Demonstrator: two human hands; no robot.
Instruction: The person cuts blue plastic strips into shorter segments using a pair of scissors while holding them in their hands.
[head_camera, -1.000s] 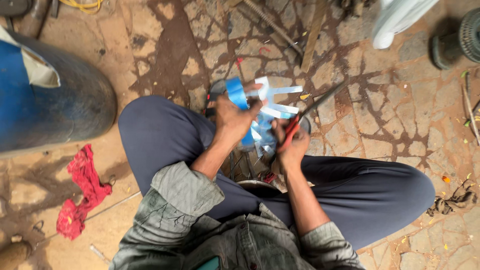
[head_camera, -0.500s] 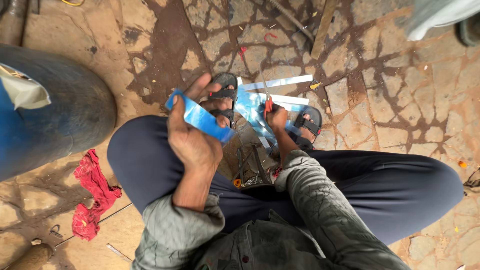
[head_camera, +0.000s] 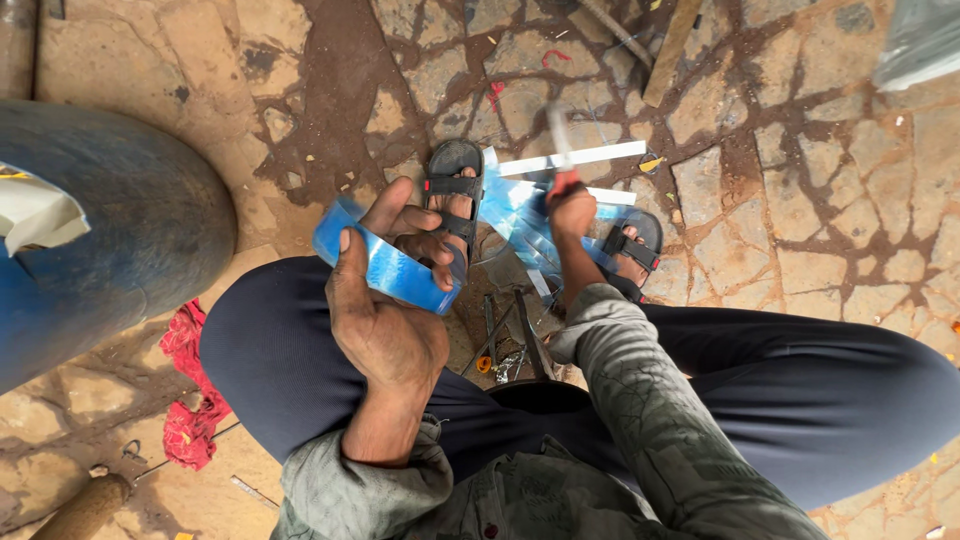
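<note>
Above the knee, left hand (head_camera: 385, 325) grips blue strip (head_camera: 385, 268).

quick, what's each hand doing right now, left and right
Left hand: closed around a curved blue strip, lifted above the knee.
Right hand: closed on a red-handled tool, down by the blue strips on the ground.

The curved strip (head_camera: 385, 268) lies across the left hand's fingers (head_camera: 400, 215), with a sandalled foot (head_camera: 455, 195) just beyond their tips. Right of them, the right hand (head_camera: 572, 212) grips snips (head_camera: 560, 150) over flat strips (head_camera: 570, 160). A drum (head_camera: 110, 230) lies far left, a rag (head_camera: 190, 400) below it.
</note>
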